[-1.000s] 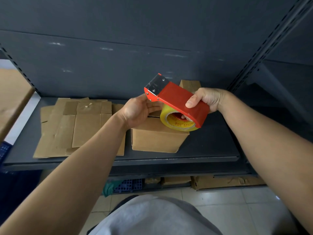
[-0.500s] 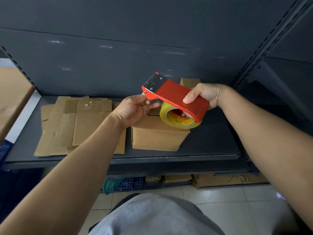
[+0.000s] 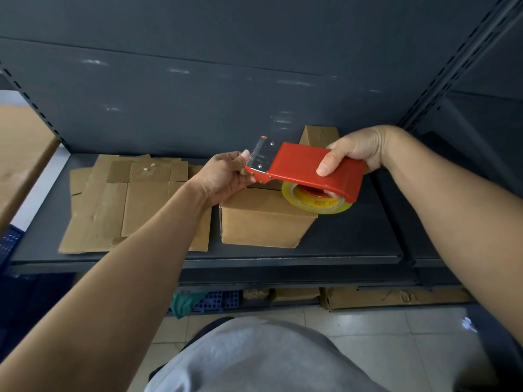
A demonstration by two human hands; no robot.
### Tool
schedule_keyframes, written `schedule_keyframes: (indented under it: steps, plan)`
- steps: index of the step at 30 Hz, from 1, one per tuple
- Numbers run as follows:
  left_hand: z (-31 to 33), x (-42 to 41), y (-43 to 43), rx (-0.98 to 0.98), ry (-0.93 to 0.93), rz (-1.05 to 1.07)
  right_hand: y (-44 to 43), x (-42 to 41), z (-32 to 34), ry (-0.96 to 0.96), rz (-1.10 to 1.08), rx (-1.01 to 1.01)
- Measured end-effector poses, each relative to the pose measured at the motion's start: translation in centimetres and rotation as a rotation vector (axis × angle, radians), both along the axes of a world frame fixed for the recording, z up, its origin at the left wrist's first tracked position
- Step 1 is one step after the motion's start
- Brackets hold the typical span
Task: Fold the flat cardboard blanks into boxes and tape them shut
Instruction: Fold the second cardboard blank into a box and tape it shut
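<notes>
Head cam: one folded box (image 3: 263,222) sat on the shelf (image 3: 353,244), no tape visible on it. Flat blanks (image 3: 127,205) lay stacked at its 9 o'clock, unfolded. Right hand (image 3: 353,149) gripped the red tape dispenser (image 3: 314,168) over the box's 1 o'clock corner, and left hand (image 3: 223,176) pinched its blade end. I judged taping barely begun.

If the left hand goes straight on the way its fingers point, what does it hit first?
The serrated blade of the red tape dispenser. The left hand looks already at its teeth, though whether they touch is unclear.
</notes>
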State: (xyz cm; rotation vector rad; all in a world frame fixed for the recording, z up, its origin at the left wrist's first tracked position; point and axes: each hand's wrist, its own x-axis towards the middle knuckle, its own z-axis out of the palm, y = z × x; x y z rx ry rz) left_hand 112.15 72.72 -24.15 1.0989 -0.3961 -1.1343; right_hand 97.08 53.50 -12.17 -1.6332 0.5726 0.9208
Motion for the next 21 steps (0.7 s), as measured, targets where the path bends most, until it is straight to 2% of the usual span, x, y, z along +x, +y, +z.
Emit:
schedule_keyframes:
  steps: [7,13,19,21]
  plan:
    - [0.1,0.1,1.0,0.044,-0.066,0.044,0.2,1.5,0.3,0.054,0.089,-0.140]
    - [-0.1,0.6,1.6,-0.039,0.100,0.020,0.8,2.6,0.4,0.106,0.096,-0.162]
    - [-0.1,0.9,3.2,-0.057,-0.007,-0.060,1.2,3.4,0.9,0.123,0.135,-0.215]
    - [0.1,0.6,3.0,-0.006,-0.029,-0.016,1.2,3.5,1.2,0.144,0.166,-0.222]
